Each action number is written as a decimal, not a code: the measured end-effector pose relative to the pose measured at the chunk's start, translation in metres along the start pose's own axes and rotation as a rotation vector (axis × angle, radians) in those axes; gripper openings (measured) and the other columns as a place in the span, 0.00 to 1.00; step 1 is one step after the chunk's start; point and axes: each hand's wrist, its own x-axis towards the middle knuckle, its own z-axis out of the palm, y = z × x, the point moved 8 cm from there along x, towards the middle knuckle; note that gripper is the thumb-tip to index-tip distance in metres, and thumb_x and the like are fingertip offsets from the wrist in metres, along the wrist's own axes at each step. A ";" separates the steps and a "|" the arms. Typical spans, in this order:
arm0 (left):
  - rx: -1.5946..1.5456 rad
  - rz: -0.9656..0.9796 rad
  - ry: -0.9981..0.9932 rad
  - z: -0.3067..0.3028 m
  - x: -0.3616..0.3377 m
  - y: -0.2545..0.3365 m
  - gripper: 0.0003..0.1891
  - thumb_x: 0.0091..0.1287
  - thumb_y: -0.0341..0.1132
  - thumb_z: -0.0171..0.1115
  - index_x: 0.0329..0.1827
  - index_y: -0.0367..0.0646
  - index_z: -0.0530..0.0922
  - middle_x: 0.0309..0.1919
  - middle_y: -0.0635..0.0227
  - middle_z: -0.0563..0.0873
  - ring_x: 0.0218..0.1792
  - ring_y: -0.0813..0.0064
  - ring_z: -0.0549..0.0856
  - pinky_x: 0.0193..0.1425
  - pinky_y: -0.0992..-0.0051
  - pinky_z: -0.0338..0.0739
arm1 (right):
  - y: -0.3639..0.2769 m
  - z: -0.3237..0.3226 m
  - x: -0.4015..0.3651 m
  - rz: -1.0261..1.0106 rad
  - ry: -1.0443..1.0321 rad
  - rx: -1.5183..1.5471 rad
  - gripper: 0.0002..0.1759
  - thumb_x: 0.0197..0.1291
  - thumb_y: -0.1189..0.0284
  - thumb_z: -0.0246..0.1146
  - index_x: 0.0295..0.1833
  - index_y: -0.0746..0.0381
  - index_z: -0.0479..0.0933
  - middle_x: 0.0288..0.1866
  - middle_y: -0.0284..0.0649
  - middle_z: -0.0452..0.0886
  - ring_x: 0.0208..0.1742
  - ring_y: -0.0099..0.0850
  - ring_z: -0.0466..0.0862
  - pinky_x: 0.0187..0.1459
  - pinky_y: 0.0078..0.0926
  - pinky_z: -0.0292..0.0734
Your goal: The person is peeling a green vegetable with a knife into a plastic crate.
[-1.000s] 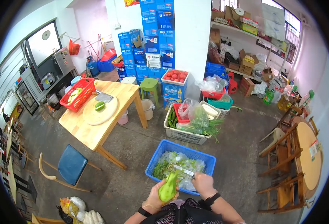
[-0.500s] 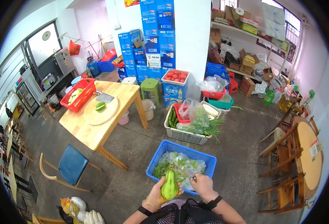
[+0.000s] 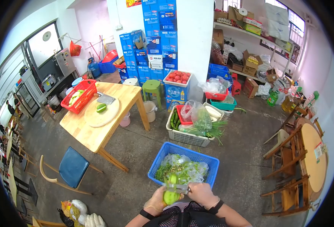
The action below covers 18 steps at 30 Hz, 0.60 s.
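My left hand (image 3: 156, 199) is closed around a pale green, pear-shaped chayote (image 3: 170, 197), held upright in front of my body. My right hand (image 3: 204, 194) grips the handle of a metal peeler (image 3: 179, 188), its blade lying across the middle of the chayote and partly hiding it. Just beyond both hands, a blue plastic basket (image 3: 214, 172) sits on the floor. It is lined with clear plastic and contains leafy greens (image 3: 170, 170) and light green scraps.
A wooden table (image 3: 116, 89) at left holds a round cutting board (image 3: 108, 118), a cleaver (image 3: 105, 99) and a red basket (image 3: 87, 101). A grey crate (image 3: 189, 139) of vegetables stands beyond the blue basket. A blue chair (image 3: 73, 166) is at left, wooden chairs (image 3: 284, 170) at right.
My right hand has moved left, bringing the peeler from beside the chayote to across its front. The chayote's upper part now leans slightly away and is partly covered.
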 end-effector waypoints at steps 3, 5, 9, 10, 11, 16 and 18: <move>0.057 -0.031 -0.089 0.006 0.000 -0.007 0.25 0.75 0.46 0.53 0.65 0.34 0.67 0.53 0.44 0.80 0.50 0.46 0.82 0.53 0.51 0.82 | 0.024 0.001 0.004 0.080 0.043 -0.036 0.10 0.54 0.66 0.62 0.32 0.62 0.78 0.27 0.49 0.83 0.31 0.49 0.85 0.35 0.47 0.79; 0.031 -0.029 -0.109 0.007 -0.001 -0.007 0.25 0.75 0.46 0.53 0.64 0.33 0.67 0.53 0.44 0.80 0.49 0.46 0.82 0.52 0.51 0.82 | 0.024 -0.002 0.005 0.091 0.082 -0.026 0.10 0.54 0.66 0.61 0.32 0.62 0.78 0.27 0.50 0.83 0.31 0.49 0.85 0.35 0.47 0.79; -0.045 0.011 -0.006 0.018 -0.006 -0.001 0.25 0.74 0.46 0.54 0.64 0.34 0.69 0.53 0.46 0.80 0.52 0.50 0.82 0.53 0.51 0.82 | 0.000 -0.014 -0.005 0.046 -0.003 0.085 0.09 0.53 0.67 0.61 0.33 0.62 0.79 0.28 0.48 0.84 0.31 0.47 0.85 0.36 0.47 0.79; 0.011 0.061 0.083 0.016 -0.010 0.004 0.24 0.74 0.45 0.55 0.63 0.34 0.69 0.52 0.47 0.81 0.52 0.52 0.83 0.55 0.52 0.81 | -0.012 -0.016 -0.008 0.001 -0.045 0.127 0.08 0.52 0.68 0.61 0.33 0.61 0.79 0.28 0.47 0.84 0.31 0.47 0.85 0.35 0.46 0.79; 0.012 0.062 0.085 0.015 -0.011 0.005 0.24 0.74 0.45 0.55 0.63 0.34 0.69 0.52 0.47 0.81 0.52 0.52 0.83 0.55 0.52 0.81 | -0.017 -0.018 -0.009 0.000 -0.044 0.129 0.08 0.52 0.68 0.61 0.33 0.61 0.79 0.28 0.47 0.84 0.31 0.47 0.85 0.35 0.46 0.79; -0.007 -0.007 -0.030 0.015 -0.009 0.006 0.22 0.72 0.40 0.59 0.61 0.32 0.71 0.53 0.49 0.81 0.53 0.55 0.84 0.63 0.57 0.79 | -0.026 -0.017 -0.010 -0.104 -0.022 0.006 0.05 0.50 0.70 0.62 0.31 0.60 0.79 0.27 0.45 0.83 0.31 0.45 0.85 0.34 0.44 0.80; -0.021 -0.027 0.014 0.013 -0.008 0.005 0.22 0.72 0.40 0.59 0.61 0.32 0.71 0.54 0.48 0.81 0.53 0.54 0.83 0.63 0.56 0.78 | -0.019 -0.011 -0.009 -0.094 -0.023 -0.013 0.05 0.50 0.70 0.62 0.30 0.60 0.79 0.27 0.45 0.83 0.31 0.45 0.85 0.34 0.44 0.80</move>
